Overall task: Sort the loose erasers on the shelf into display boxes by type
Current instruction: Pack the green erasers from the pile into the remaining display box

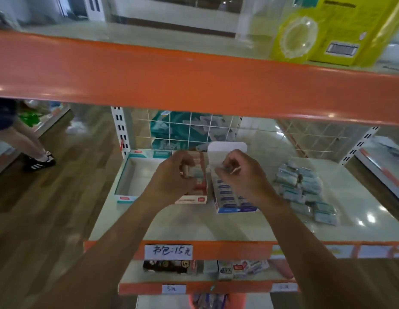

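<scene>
Fingers of the left hand (171, 177) curl round a pale eraser (187, 171) above the red display box (190, 198). The right hand (240, 172) pinches a second eraser (225, 169), too blurred to describe, over the blue display box (229, 198), whose white flap stands up behind.

Both boxes sit side by side mid-shelf. A teal display box (125, 181), its pale floor showing, lies just left of them, near the shelf's left edge. Bare shelf (194, 228) runs from the boxes to the orange front lip, and an orange beam (194, 85) crosses the whole view overhead.

The loose erasers (303, 188), in pale teal-and-white wrappers, lie heaped to the right, apart from the blue box. Rows of blue-labelled erasers fill that box.

A handwritten tag (168, 251) on the lip reads "书包:15元", and a lower tag (174, 288) reads "5元".
</scene>
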Available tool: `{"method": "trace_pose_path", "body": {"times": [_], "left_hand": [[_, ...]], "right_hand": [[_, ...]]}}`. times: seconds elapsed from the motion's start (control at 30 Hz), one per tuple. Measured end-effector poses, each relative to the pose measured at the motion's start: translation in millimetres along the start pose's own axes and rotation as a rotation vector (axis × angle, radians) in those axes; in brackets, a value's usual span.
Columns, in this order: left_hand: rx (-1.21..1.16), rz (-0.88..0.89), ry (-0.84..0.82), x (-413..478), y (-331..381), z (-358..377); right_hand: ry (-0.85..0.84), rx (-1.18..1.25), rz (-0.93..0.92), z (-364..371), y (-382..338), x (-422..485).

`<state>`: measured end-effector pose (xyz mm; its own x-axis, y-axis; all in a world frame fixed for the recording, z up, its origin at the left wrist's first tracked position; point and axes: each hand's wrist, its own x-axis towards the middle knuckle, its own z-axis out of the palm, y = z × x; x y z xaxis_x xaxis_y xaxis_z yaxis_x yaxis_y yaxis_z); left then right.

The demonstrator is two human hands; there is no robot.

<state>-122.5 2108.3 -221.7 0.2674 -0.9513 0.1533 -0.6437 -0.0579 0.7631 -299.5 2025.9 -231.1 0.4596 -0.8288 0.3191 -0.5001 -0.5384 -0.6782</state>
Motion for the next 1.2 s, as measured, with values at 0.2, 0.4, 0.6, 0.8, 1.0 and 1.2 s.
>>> {"method": "trace_pose_path", "body": {"times": [0.2,0.4,0.6,0.8,1.0,1.2], "left_hand": [[-0.058,0.042,0.056,0.1,-32.3,-18.6],[-0.11,0.069,0.075,1.2,-51.1,-31.2],[-0.12,0.035,0.058,3.9,-68.1,-42.5],[-0.096,-0.109,-0.029,8.8,-80.5,-49.9],[-0.009,-0.156,-0.029,14.4,-99.7,-60.8],[0.146,-0.082,-0.005,15.7,-111.8,-68.6]], "right_hand": [[0.05,0.015,-0.039,25.5,-11.1,-0.8],[0.053,0.005,-0.089,43.5,-22.0,1.2],[0.003,0.005,-0.15,61.1,-29.4,9.1],[-0.006,-0.017,-0.099,77.2,-41.3,13.6],[-0.024,-0.148,-0.156,92.1,-48.8,22.1],[-0.031,-0.263,-0.163,103.7,-53.8,29.4]]}}
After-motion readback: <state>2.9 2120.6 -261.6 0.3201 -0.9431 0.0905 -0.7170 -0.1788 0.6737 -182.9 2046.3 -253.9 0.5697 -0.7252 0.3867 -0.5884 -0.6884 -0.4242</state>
